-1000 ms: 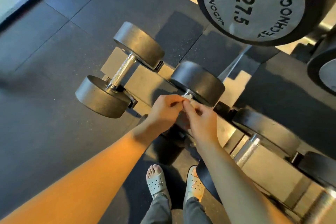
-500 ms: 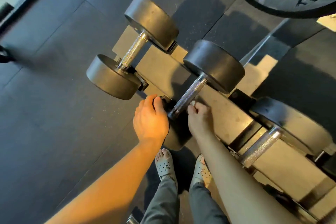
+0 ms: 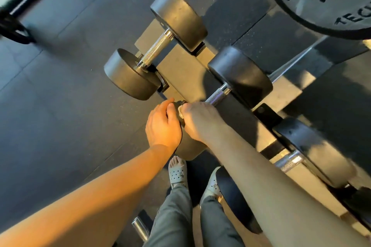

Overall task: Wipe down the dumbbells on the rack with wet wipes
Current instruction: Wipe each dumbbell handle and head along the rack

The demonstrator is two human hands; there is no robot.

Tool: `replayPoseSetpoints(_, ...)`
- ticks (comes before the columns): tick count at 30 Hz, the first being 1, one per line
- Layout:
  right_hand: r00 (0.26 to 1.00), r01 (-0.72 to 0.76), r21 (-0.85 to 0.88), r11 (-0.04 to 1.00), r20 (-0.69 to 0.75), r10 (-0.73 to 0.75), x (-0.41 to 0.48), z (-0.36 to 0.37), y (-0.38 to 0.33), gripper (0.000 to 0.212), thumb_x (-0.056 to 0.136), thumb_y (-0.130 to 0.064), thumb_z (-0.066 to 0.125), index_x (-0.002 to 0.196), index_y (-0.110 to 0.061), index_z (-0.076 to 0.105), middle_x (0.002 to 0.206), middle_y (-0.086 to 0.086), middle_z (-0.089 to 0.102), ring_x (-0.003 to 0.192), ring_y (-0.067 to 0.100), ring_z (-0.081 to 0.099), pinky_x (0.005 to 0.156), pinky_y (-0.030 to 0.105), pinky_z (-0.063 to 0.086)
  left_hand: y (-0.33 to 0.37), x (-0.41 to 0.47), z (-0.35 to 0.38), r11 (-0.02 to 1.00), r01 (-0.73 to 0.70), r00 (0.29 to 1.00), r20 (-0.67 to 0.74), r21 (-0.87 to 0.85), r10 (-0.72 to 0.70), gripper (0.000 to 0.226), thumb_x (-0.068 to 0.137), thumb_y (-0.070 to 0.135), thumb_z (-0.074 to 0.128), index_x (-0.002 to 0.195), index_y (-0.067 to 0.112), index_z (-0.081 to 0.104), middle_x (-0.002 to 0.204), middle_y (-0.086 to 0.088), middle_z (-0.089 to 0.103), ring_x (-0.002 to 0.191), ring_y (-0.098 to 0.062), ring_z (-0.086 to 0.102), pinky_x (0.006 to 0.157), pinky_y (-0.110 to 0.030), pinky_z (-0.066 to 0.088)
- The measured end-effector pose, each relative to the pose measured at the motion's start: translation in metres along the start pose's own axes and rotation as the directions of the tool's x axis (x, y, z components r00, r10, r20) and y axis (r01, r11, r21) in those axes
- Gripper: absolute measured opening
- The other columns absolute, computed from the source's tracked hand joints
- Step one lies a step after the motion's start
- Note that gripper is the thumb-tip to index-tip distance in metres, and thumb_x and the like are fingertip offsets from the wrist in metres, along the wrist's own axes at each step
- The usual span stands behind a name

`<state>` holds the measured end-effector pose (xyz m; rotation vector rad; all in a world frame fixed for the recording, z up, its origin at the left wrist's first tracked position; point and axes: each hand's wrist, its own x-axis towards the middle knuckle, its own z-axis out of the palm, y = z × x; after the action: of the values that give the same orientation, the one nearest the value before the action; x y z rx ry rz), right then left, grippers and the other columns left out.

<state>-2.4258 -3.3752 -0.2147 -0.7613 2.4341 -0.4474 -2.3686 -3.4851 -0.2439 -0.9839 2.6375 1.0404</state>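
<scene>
Since the earlier frame the right hand (image 3: pixel 200 124) is brought onto the knurled handle (image 3: pixel 217 95) of the heavy, rigid dumbbell (image 3: pixel 241 78) and curled around the wet wipe (image 3: pixel 180 112), the near head (image 3: pixel 190 146) gripped by the left hand (image 3: pixel 162 124).

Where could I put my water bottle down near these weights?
The bare shelf strip between the left dumbbell and the middle dumbbell is free. So is the wide floor mat left of both. It's crowded at the middle dumbbell's near end, where the wipe sits.
</scene>
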Motion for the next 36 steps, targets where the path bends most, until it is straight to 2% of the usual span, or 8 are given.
replayPoseSetpoints(4, 0.949, 0.301, -0.481, 0.823, 0.236, -0.209, 0.026, -0.020, 0.004, 0.018, 0.103, -0.020, 0.047, 0.114, -0.015, 0.060, 0.110, 0.009, 0.058, 0.110, 0.028, 0.056, 0.092, 0.042, 0.043, -0.001, 0.000, 0.000, 1.000, 0.022, 1.000, -0.008, -0.008, -0.022, 0.041, 0.111, 0.032, 0.030, 0.138, 0.026, 0.060, 0.139, 0.004, 0.062, 0.131, -0.016, 0.051, 0.111, -0.035, 0.035)
replayPoseSetpoints(6, 0.933, 0.343, -0.556, 0.757, 0.297, -0.205, 0.036, -0.025, 0.011, 0.019, 0.101, -0.024, 0.051, 0.113, -0.016, 0.063, 0.110, 0.008, 0.055, 0.114, 0.028, 0.052, 0.097, 0.045, 0.039, -0.001, 0.000, 0.000, 1.000, 0.012, 1.000, -0.009, -0.013, -0.012, 0.042, 0.111, 0.034, 0.030, 0.139, 0.025, 0.060, 0.139, 0.003, 0.062, 0.132, -0.017, 0.051, 0.113, -0.037, 0.035)
replayPoseSetpoints(13, 0.878, 0.476, -0.423, 0.771, 0.279, -0.389, 0.004, -0.008, 0.037, 0.036, 0.100, -0.025, 0.049, 0.133, -0.020, 0.063, 0.134, -0.001, 0.061, 0.129, 0.025, 0.048, 0.119, 0.050, 0.027, -0.003, 0.000, -0.002, 0.999, -0.029, 1.000, -0.006, -0.017, 0.029, 0.053, 0.104, 0.043, 0.025, 0.138, 0.024, 0.061, 0.137, 0.001, 0.064, 0.131, -0.019, 0.053, 0.112, -0.042, 0.039)
replayPoseSetpoints(16, 0.871, 0.488, -0.346, 0.802, 0.251, -0.422, -0.009, -0.015, 0.043, 0.031, 0.100, -0.028, 0.050, 0.124, -0.024, 0.071, 0.135, -0.002, 0.061, 0.136, 0.026, 0.044, 0.122, 0.052, 0.020, -0.002, 0.001, -0.003, 0.999, -0.041, 0.999, -0.012, -0.010, 0.041, 0.053, 0.102, 0.041, 0.026, 0.134, 0.023, 0.064, 0.133, 0.001, 0.066, 0.126, -0.019, 0.055, 0.107, -0.039, 0.042)
replayPoseSetpoints(19, 0.973, 0.224, 0.027, 0.974, 0.050, -0.225, -0.013, -0.023, 0.043, 0.024, 0.103, -0.030, 0.052, 0.107, -0.022, 0.074, 0.107, -0.003, 0.058, 0.104, 0.018, 0.056, 0.095, 0.042, 0.047, -0.003, 0.001, -0.001, 0.998, -0.046, 0.999, -0.029, -0.034, 0.045, 0.050, 0.102, 0.039, 0.029, 0.131, 0.024, 0.066, 0.130, 0.003, 0.068, 0.124, -0.017, 0.057, 0.105, -0.041, 0.045)
replayPoseSetpoints(22, 0.998, 0.003, 0.353, 0.936, -0.059, 0.019, -0.001, -0.032, 0.036, 0.018, 0.100, -0.029, 0.061, 0.105, -0.021, 0.077, 0.088, -0.002, 0.059, 0.084, 0.014, 0.059, 0.079, 0.037, 0.053, -0.007, 0.001, 0.002, 0.996, -0.032, 0.998, -0.056, -0.079, 0.028, 0.046, 0.103, 0.037, 0.034, 0.131, 0.022, 0.067, 0.130, 0.003, 0.068, 0.124, -0.015, 0.057, 0.107, -0.038, 0.044)
replayPoseSetpoints(29, 0.980, -0.036, 0.363, 0.931, -0.169, 0.104, 0.045, -0.034, 0.021, 0.021, 0.098, -0.033, 0.065, 0.085, -0.018, 0.069, 0.071, -0.005, 0.065, 0.073, 0.017, 0.061, 0.072, 0.037, 0.051, -0.017, 0.018, -0.006, 0.941, -0.054, 0.978, -0.209, -0.333, -0.018, 0.032, 0.102, 0.031, 0.043, 0.111, 0.015, 0.070, 0.107, 0.002, 0.068, 0.102, -0.012, 0.059, 0.090, -0.029, 0.045)
replayPoseSetpoints(36, 0.933, 0.070, 0.364, 0.929, -0.354, 0.069, 0.091, -0.020, -0.009, 0.007, 0.096, -0.017, 0.062, 0.094, -0.016, 0.069, 0.089, -0.002, 0.066, 0.083, 0.017, 0.062, 0.075, 0.036, 0.054, -0.022, 0.096, -0.080, 0.912, -0.105, 0.867, -0.485, -0.397, -0.111, 0.016, 0.100, 0.021, 0.051, 0.088, 0.017, 0.062, 0.090, 0.003, 0.056, 0.081, 0.004, 0.051, 0.073, -0.008, 0.034)
